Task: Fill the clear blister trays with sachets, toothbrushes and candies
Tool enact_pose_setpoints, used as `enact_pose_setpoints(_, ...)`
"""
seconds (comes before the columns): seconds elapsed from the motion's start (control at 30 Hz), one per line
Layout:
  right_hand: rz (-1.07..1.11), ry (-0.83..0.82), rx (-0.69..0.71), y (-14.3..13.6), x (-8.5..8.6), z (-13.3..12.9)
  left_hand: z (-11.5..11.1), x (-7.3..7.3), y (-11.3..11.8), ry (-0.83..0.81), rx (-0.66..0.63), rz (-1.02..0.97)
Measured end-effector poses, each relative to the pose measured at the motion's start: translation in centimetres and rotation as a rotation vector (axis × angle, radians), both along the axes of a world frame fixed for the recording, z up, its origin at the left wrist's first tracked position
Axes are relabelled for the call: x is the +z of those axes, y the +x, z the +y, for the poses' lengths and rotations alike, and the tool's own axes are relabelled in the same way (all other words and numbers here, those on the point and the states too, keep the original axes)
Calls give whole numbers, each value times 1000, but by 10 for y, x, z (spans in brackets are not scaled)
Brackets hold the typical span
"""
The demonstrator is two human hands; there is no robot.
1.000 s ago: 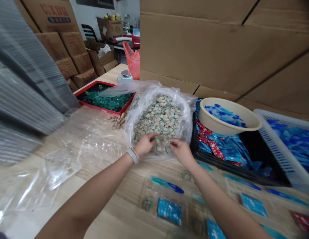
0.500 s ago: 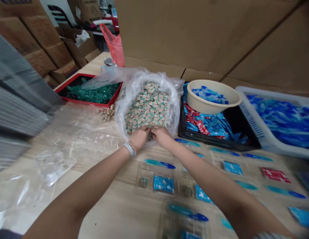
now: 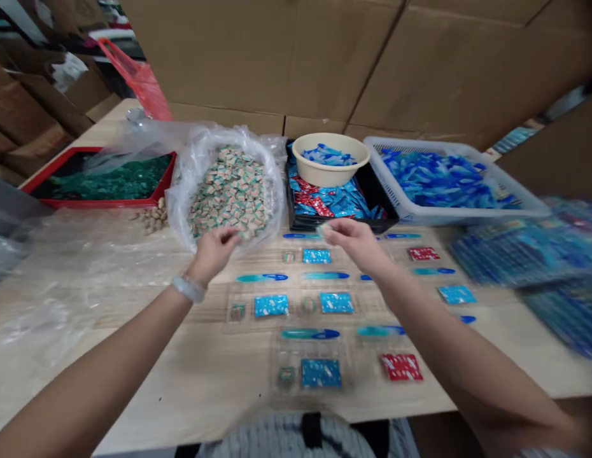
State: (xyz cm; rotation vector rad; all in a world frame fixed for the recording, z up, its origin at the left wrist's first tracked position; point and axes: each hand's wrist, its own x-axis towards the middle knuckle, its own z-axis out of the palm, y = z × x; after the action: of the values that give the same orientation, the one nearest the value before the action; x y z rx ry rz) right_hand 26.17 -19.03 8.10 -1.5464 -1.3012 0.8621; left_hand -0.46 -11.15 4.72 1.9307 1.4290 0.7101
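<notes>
My left hand, with a bracelet on its wrist, is closed in a pinch at the front rim of a clear plastic bag. What lies between its fingertips blends with the bag's contents. The bag holds many small square pieces striped tan and green. To the right, my right hand pinches a small pale-green piece above the clear trays. Those trays lie in rows, holding blue-teal pen-shaped items, blue packets or red packets, some with a striped piece.
A red-rimmed tray of green pieces stands left. Behind the rows, a black tray of packets carries a cream basin. A white basket of blue items and stacked filled packs stand right. Plastic sheeting covers the left.
Both hands have come out of the bag of striped pieces and moved apart. My right hand has gone right, over the trays, with a small piece. The view has turned right.
</notes>
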Motion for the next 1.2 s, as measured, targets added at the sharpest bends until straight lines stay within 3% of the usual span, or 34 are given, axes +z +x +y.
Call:
enact_pose_setpoints(0.1,78,-124,-99,40,5,-73,-77,12,16,-273,-211,-123)
enact_pose_setpoints(0.2,138,-216,-179,67,0,-138,-143,12,46,-398,-310,-177)
enact_pose_setpoints(0.33,169,-266,-232,85,-8,-203,-204,2,105,-338,-530,-224)
enact_pose_setpoints(0.43,195,-281,-246,88,-14,-233,-233,-11,142,-220,-625,-176)
enact_pose_setpoints(0.6,230,-264,-193,87,-27,-249,-253,-26,160,9,-647,-3)
enact_pose_setpoints(0.87,215,-215,-94,90,-42,-236,-258,-31,155,170,-680,176)
enact_pose_setpoints(1.07,104,-154,-88,100,-55,-219,-251,-31,134,393,-870,353)
enact_pose_setpoints(1.2,-68,-106,-60,103,-63,-198,-248,-32,130,453,-955,428)
